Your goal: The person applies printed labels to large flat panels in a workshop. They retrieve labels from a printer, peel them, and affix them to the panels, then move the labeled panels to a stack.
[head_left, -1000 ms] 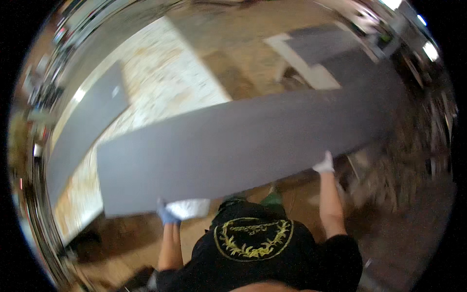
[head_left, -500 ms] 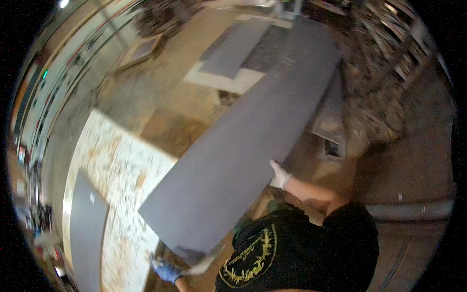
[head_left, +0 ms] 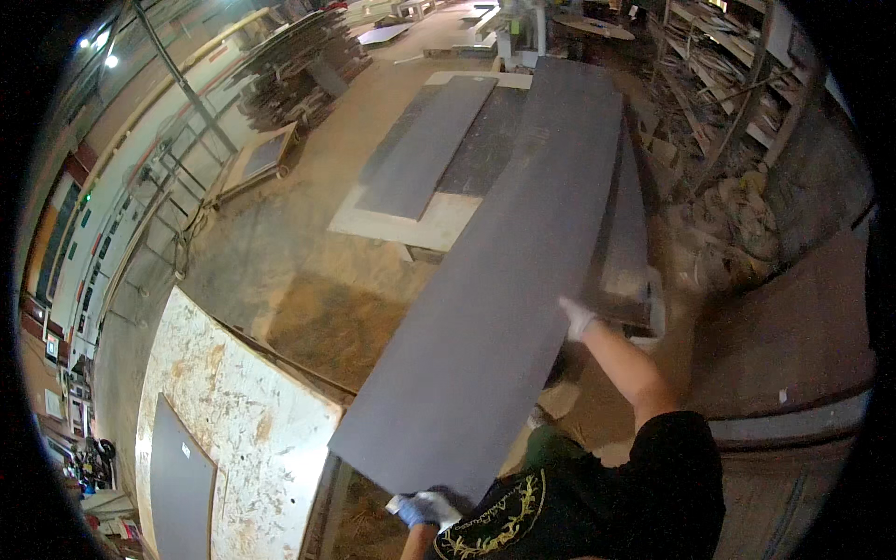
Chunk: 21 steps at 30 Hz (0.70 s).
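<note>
1. A long dark grey panel [head_left: 509, 280] runs from the near left, just in front of the person, to the far right, held up off the floor.
2. The left hand [head_left: 422, 509], in a blue and white glove, grips the panel's near end at its lower corner, fingers curled under the edge.
3. The right hand [head_left: 577, 317], in a white glove, is clasped on the panel's right long edge, about midway along, with the arm stretched out.
4. Left of the near end lies a pale, blotchy chipboard sheet [head_left: 224, 420] with a small dark grey board [head_left: 182, 490] lying on it.
5. Further off, a flat stack of boards [head_left: 425, 177] lies on the floor: dark grey pieces on a pale base sheet.
6. Right of the panel another grey board [head_left: 627, 233] lies close alongside, partly hidden by it.
7. Far right stand shelves [head_left: 719, 84] crowded with wood offcuts; far left is a heap of stacked timber [head_left: 299, 56].
8. The panel is smooth, matt, rectangular and thin; the concrete floor [head_left: 280, 233] is dusty with sawdust.
</note>
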Each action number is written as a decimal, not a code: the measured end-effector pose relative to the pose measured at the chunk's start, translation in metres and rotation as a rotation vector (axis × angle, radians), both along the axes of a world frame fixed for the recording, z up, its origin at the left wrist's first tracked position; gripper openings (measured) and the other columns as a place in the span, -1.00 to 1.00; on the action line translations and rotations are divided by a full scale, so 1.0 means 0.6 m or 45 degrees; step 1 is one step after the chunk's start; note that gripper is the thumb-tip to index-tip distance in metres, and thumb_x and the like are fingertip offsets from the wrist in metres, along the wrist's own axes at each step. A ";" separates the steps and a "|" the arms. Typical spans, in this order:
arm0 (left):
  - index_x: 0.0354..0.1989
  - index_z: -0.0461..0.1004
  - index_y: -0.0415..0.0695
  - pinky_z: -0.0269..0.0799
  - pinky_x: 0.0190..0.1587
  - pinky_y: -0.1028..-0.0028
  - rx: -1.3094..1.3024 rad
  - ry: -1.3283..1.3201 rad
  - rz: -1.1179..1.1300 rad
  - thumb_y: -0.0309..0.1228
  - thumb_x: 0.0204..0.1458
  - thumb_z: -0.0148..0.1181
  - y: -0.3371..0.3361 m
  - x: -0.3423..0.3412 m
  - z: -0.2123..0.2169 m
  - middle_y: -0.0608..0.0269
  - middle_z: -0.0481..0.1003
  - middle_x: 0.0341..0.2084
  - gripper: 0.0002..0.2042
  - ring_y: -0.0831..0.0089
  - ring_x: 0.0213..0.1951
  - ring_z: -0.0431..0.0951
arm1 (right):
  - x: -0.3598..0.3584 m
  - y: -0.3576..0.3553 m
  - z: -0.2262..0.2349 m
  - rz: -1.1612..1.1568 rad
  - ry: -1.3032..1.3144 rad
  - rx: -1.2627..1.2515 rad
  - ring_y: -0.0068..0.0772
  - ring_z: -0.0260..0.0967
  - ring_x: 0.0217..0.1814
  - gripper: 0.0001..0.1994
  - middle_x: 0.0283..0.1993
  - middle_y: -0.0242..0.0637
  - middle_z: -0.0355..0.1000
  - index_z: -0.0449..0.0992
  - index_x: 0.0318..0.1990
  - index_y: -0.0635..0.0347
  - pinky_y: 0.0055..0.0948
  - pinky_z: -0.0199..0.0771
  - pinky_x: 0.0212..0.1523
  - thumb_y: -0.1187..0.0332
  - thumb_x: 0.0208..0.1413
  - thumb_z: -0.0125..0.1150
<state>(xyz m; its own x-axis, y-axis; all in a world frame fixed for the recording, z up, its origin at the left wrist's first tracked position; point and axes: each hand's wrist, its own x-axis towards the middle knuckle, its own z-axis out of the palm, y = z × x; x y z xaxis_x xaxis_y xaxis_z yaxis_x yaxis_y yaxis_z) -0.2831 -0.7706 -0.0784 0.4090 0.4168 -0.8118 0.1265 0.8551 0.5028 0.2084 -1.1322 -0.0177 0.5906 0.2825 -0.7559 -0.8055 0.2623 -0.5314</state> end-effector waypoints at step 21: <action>-0.08 0.22 -0.14 0.37 -0.56 0.39 0.411 -0.327 0.632 -0.24 0.06 -0.16 -0.079 0.292 0.128 0.11 0.41 -0.34 -0.69 0.35 -0.61 0.40 | 0.082 0.095 0.128 0.750 -0.720 -0.699 -0.17 0.07 0.15 -0.47 0.18 -0.16 0.08 0.09 0.16 0.13 -0.21 -0.04 0.17 0.16 0.04 -0.03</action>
<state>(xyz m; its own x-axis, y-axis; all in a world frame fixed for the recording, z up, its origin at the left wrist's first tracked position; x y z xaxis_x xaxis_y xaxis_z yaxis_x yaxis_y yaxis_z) -0.1080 -0.8177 -0.0017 0.2695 0.8134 -0.5155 -0.4037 0.5814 0.7063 0.2577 -1.0749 0.0593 0.7832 0.3421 -0.5193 -0.3176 -0.4979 -0.8070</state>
